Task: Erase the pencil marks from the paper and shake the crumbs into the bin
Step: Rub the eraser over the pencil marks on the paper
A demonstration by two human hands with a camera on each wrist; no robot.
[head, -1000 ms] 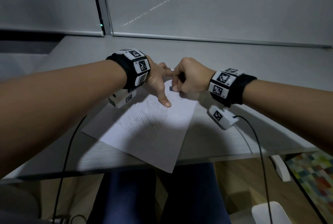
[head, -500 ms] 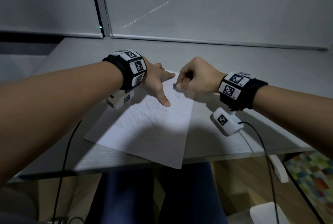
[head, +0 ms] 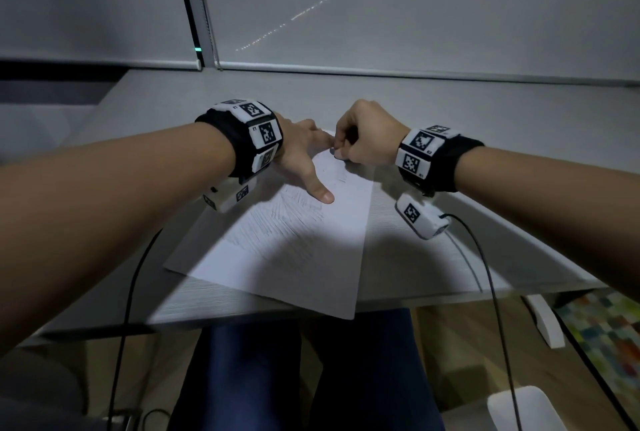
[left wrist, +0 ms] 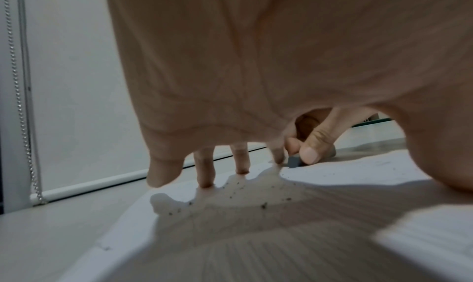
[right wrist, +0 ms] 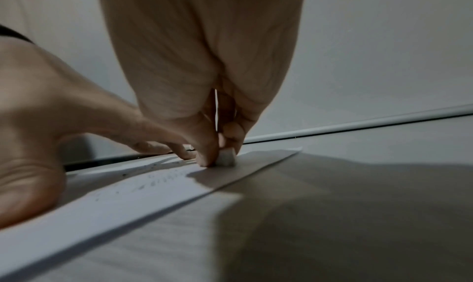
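Observation:
A white sheet of paper (head: 294,250) with pencil hatching lies slanted on the grey desk (head: 433,111). My left hand (head: 304,160) presses it flat with spread, straight fingers near its far end. My right hand (head: 360,139) pinches a small eraser (right wrist: 225,158) between thumb and fingertips and holds it against the paper's far corner, right beside my left index finger. In the left wrist view the eraser (left wrist: 294,161) shows as a small grey block under the right thumb. Dark eraser crumbs (left wrist: 238,195) lie scattered on the paper under my left fingers.
A roller blind with a bead chain (left wrist: 21,104) closes off the back of the desk. The near desk edge (head: 450,299) runs just past the paper's lower corner. A white bin (head: 523,410) stands on the floor at the lower right. Cables hang from both wrists.
My right hand with the eraser has shifted slightly back and forth along the paper's far corner. The left hand has stayed pressed on the sheet.

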